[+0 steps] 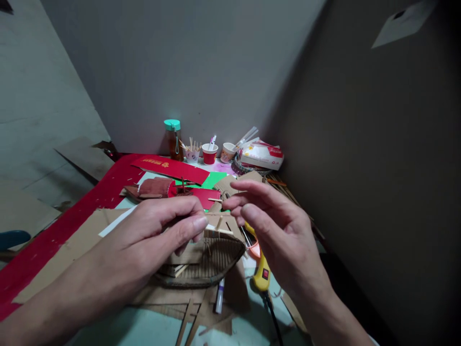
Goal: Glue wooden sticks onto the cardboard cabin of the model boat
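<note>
My left hand (169, 223) is closed in a pinch on a thin pale wooden stick (225, 231), which sticks out to the right past the fingertips. A short upright stick piece (219, 222) crosses it; I cannot tell if the two are joined. Opposite it, my right hand (275, 226) is held up with fingers stretched and thumb apart, holding nothing that I can see. Below both hands lies a model boat (223, 259) of brown cardboard strips with a ribbed inside. Loose sticks (180, 271) rest in its left part, and my left hand hides some of it.
A yellow glue gun (262, 276) with a black cord lies right of the boat, near an orange-handled tool (254, 249). A marker (219, 298) and cardboard strips (192, 317) are in front. Behind stand a bottle (173, 142), paper cups (210, 154) and a second model boat (154, 188).
</note>
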A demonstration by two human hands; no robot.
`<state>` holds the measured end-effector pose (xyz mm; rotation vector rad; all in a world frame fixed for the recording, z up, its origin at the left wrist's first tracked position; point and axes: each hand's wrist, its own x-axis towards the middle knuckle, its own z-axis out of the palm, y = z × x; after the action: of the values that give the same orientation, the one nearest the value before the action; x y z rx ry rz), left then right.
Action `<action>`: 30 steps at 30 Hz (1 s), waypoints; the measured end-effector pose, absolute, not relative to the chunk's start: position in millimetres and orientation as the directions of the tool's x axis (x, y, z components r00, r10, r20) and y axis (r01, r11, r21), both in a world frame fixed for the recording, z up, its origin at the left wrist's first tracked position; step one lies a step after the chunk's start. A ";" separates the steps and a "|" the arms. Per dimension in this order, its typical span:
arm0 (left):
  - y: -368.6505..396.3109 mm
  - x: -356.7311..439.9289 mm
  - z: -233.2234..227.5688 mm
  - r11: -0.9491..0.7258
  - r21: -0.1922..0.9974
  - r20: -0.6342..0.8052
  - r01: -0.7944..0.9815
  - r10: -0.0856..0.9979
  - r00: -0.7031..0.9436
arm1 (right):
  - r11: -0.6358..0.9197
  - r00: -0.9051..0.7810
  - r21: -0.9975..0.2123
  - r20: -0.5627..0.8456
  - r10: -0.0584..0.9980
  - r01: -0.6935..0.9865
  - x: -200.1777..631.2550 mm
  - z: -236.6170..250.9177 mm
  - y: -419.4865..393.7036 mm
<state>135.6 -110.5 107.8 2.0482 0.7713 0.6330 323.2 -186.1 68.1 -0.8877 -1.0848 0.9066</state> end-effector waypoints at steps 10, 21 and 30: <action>-108.9 131.8 105.9 -0.354 0.893 0.103 0.278 0.762 0.639 | 0.376 0.205 -0.922 0.388 0.899 0.094 316.5 63.7 -185.2; -110.0 139.3 101.1 -0.288 0.941 0.126 0.177 0.786 0.606 | 0.388 0.304 -0.892 0.445 0.842 0.232 306.6 62.0 -184.0; -108.8 142.1 94.3 -0.325 0.930 0.170 0.169 0.791 0.588 | 0.375 0.282 -0.879 0.455 0.845 0.293 304.0 60.4 -185.4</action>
<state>142.1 -108.8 94.3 1.8212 0.7812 0.7824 304.0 -185.4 60.4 -1.1792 -1.2798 0.5160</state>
